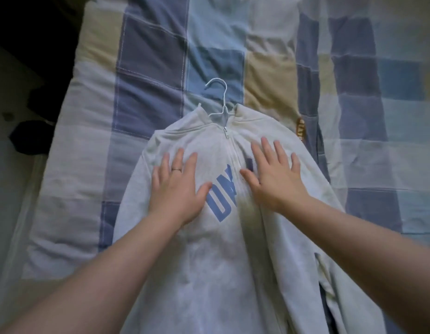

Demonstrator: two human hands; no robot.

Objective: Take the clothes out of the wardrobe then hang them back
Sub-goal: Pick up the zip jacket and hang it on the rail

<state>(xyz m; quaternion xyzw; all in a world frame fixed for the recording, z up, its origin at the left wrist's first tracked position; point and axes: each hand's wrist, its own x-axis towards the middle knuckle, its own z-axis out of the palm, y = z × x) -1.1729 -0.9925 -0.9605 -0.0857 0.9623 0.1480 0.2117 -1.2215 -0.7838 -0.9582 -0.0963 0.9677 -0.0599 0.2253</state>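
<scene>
A pale zip-up sweatshirt (209,249) with blue letters lies face up on the bed, zipped to the collar. A white wire hanger (220,97) sits inside it, its hook sticking out past the collar. My left hand (178,186) lies flat on the left chest with fingers spread, a ring on one finger. On the right chest my right hand (271,169) presses flat, fingers straight, covering part of the lettering. The wardrobe is out of view.
The bed carries a patchwork quilt (149,92) of blue, grey and beige squares. Dark floor and a dark object (31,136) lie off the bed's left edge. A small brown label (300,130) shows beside the sweatshirt's right shoulder.
</scene>
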